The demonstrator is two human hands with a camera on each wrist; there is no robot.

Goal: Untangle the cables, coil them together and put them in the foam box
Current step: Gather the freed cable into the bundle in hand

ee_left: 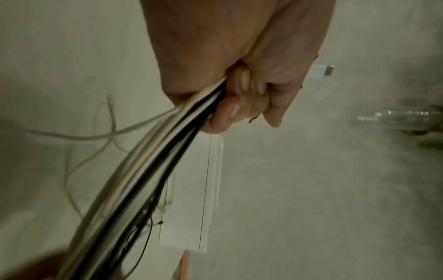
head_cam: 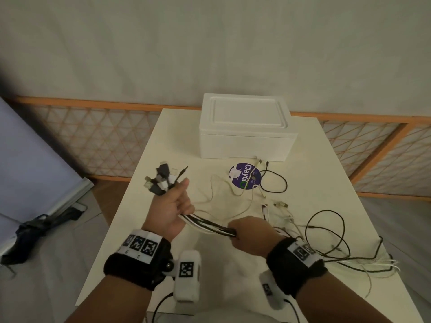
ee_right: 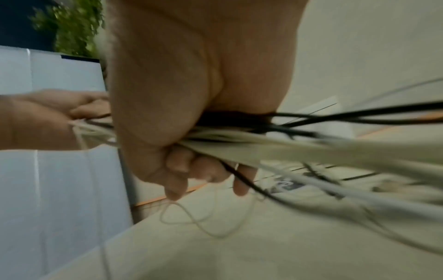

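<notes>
A bundle of black and white cables (head_cam: 207, 223) stretches between my two hands above the white table (head_cam: 326, 159). My left hand (head_cam: 173, 209) grips the bundle near its plug ends (head_cam: 161, 180), which stick up past the fist; the left wrist view shows the fingers (ee_left: 239, 98) curled round the cables (ee_left: 148, 170). My right hand (head_cam: 247, 234) grips the same bundle further along, fingers (ee_right: 182, 170) wrapped round the cables (ee_right: 263, 147). The loose tails (head_cam: 326, 241) trail over the table's right side. The white foam box (head_cam: 245, 129) stands at the back of the table with its lid on.
A round purple sticker (head_cam: 245, 179) lies on the table in front of the box, with a thin black cable (head_cam: 275, 183) and a white cable (head_cam: 224, 194) lying loose near it. A wooden lattice fence (head_cam: 100, 141) runs behind the table. A dark bundle (head_cam: 35, 234) lies on the floor left.
</notes>
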